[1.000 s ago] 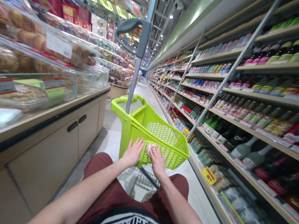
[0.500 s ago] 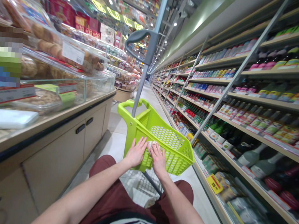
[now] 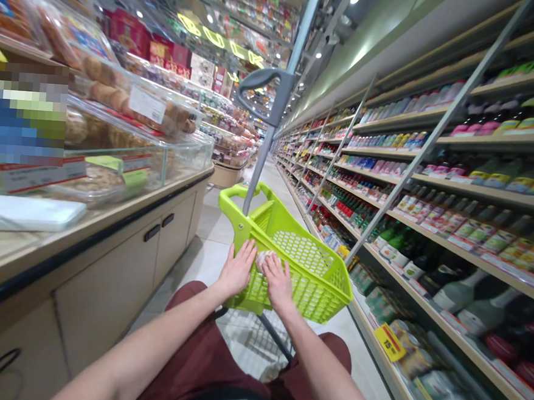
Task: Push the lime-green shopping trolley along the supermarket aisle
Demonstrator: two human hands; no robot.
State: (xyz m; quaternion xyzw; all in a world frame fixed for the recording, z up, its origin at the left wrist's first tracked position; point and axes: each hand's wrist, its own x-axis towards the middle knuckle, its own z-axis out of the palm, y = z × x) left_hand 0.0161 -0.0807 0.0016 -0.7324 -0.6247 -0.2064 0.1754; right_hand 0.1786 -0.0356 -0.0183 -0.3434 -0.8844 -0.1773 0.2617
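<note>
A lime-green shopping basket cart [image 3: 307, 282] with perforated sides stands right in front of me, a grey pole and handle [image 3: 278, 97] rising from its left end. My left hand [image 3: 238, 270] lies flat on the near side wall, fingers stretched and nothing in it. To its right, my right hand [image 3: 277, 278] presses a crumpled whitish cloth [image 3: 263, 259] against the same wall. Most of the cloth is hidden under the fingers, so its exact kind is hard to see. Below the basket, part of a grey wire rack [image 3: 257, 336] shows between my knees.
Along the left runs a counter [image 3: 106, 274] with packed baked goods [image 3: 118, 101] behind low glass. Shelves of bottles and cans [image 3: 475, 227] line the right side, with a yellow price tag [image 3: 389, 341] low down. A tiled aisle floor [image 3: 262, 169] leads ahead.
My right hand and the cloth have slid slightly left along the basket wall. The left hand has also shifted left, nearer the pole end. The view has turned a little.
</note>
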